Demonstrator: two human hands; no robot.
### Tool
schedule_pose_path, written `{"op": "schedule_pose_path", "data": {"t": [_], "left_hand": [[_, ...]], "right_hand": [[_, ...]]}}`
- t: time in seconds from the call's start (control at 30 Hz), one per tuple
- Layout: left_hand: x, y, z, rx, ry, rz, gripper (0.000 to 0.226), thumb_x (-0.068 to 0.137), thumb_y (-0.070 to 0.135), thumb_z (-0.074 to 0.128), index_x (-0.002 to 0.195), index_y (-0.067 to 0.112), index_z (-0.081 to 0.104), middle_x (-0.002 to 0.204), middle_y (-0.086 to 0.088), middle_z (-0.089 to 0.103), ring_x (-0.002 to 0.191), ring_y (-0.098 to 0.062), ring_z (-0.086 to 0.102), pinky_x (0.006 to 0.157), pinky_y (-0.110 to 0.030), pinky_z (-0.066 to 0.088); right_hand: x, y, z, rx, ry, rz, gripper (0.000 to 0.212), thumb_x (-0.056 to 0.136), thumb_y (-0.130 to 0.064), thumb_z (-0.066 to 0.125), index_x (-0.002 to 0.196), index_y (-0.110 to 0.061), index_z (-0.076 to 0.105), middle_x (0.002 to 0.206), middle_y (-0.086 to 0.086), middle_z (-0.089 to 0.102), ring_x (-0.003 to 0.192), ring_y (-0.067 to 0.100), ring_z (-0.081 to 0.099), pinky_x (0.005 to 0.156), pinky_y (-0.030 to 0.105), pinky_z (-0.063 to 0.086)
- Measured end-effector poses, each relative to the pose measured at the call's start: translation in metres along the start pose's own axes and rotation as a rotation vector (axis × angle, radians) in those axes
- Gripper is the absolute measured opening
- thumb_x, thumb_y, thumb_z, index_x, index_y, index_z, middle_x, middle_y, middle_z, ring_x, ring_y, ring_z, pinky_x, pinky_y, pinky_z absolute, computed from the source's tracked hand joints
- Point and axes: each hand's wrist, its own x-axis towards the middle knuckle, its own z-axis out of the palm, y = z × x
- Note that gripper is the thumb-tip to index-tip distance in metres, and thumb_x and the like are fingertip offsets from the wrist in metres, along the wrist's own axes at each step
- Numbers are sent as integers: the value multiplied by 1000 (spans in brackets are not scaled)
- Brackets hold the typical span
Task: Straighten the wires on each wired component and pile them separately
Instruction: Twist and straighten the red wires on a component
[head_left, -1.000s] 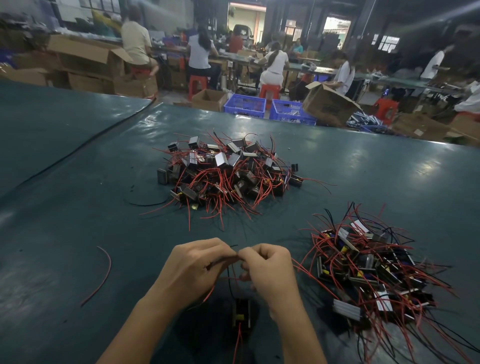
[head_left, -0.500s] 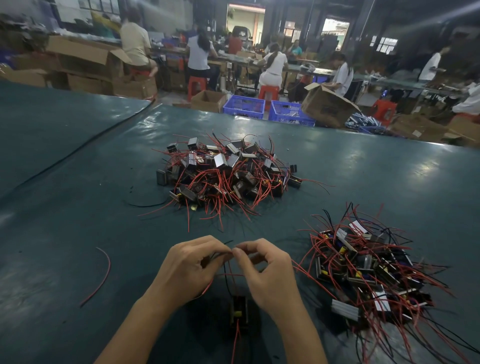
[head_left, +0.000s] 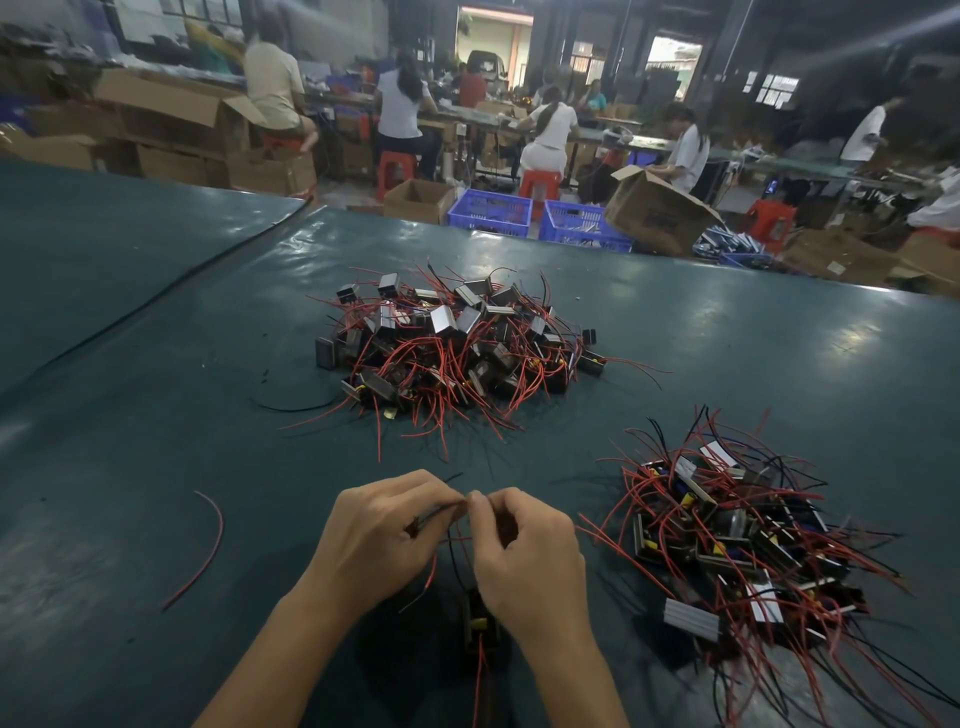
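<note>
Fingers of left hand (head_left: 384, 540) and right hand (head_left: 524, 551) pinch a black wire (head_left: 436, 513) held nearly sideways. Wired component (head_left: 480, 618) lies below on the surface (head_left: 156, 415), pointing away.

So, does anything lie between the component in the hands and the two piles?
Nothing visible does. The left hand and right hand pinch the wires of the component, and only bare table separates it from the far pile and the right pile. The loose red wire lies to the left, outside both paths.
</note>
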Motion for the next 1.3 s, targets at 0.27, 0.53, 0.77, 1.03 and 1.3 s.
{"op": "schedule_pose_path", "data": {"t": [0.27, 0.53, 0.77, 1.03, 1.3], "left_hand": [[3, 0, -3, -328, 43, -286, 14, 82, 37, 68, 78, 25, 71, 65, 19, 64, 44, -3, 52, 47, -12, 38], [5, 2, -7, -482, 141, -402, 14, 79, 38, 65, 82, 26, 72, 70, -2, 70, 52, -12, 59, 50, -20, 46], [8, -4, -10, -707, 212, -546, 15, 89, 23, 64, 83, 11, 71, 70, -3, 67, 54, -9, 51, 50, -14, 40], [6, -8, 1, -648, -48, -651, 28, 93, -4, 54, 89, 15, 73, 85, -6, 76, 80, -16, 70, 73, -18, 53], [5, -10, -2, -679, -40, -620, 23, 89, 14, 61, 82, 28, 77, 73, -4, 72, 67, -10, 66, 66, -17, 53]], "right_hand": [[8, 10, 7, 519, -110, 218, 11, 94, -24, 60, 85, -24, 67, 77, -7, 71, 71, 2, 65, 64, 15, 50], [6, 6, 17, 510, -283, 195, 22, 88, -23, 70, 107, -32, 65, 78, 1, 72, 73, 9, 70, 72, 27, 57], [4, 3, 21, 560, -292, 170, 14, 90, -15, 67, 83, -27, 72, 70, -13, 69, 68, 0, 61, 66, 15, 47], [5, 7, 19, 562, -224, 206, 12, 92, -18, 64, 80, -19, 69, 65, -9, 67, 60, -1, 57, 57, 17, 45], [7, 10, 16, 683, -214, 256, 9, 92, -12, 63, 91, -19, 68, 82, 1, 73, 79, 13, 69, 71, 25, 55]]}}
